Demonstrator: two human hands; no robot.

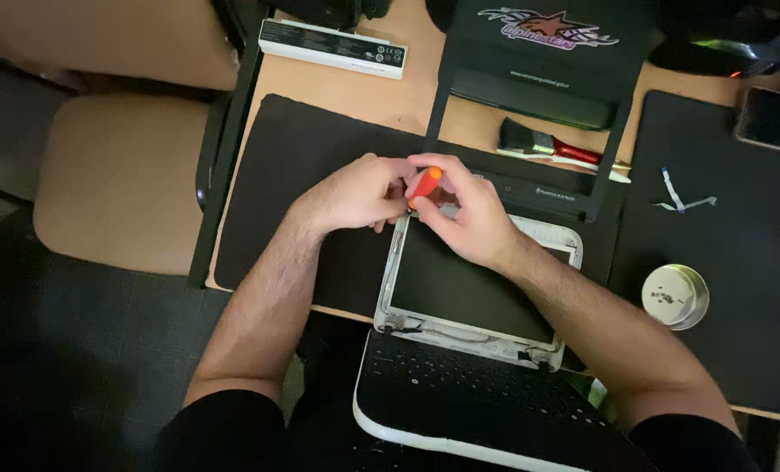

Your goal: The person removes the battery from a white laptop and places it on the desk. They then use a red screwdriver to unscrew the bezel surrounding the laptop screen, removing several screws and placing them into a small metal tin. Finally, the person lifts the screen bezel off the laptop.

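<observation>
Two bare hands meet over the top left corner of a small opened laptop (pixel 460 350), seen from a head camera looking straight down. The right hand (pixel 464 214) pinches a screwdriver with an orange handle (pixel 425 183), fingers closed around the handle and the tip pointing down toward the corner of the screen panel (pixel 469 284). The left hand (pixel 355 192) curls in beside it, fingers bent and touching the same corner area; whether it grips a small part or only steadies the frame cannot be told, since the fingertips are hidden.

The laptop lies open and flat, its dark keyboard hanging over the near edge of the table (pixel 407 96) toward the person's lap, and its screen resting on a black mat (pixel 294 175). The screen's front frame (pixel 530 131) is off and lies just beyond the hands. Inside that frame rests a brush with a red handle (pixel 547 147). A white battery pack (pixel 333 48) lies farther back, and a round metal tin holding small screws (pixel 675 296) sits well to the right on another dark mat.

Doing this step well seems to call for keeping the driver upright and seated in the screw head, pressing lightly, while the other hand holds the thin panel from shifting. The loose screw belongs in the tin.
</observation>
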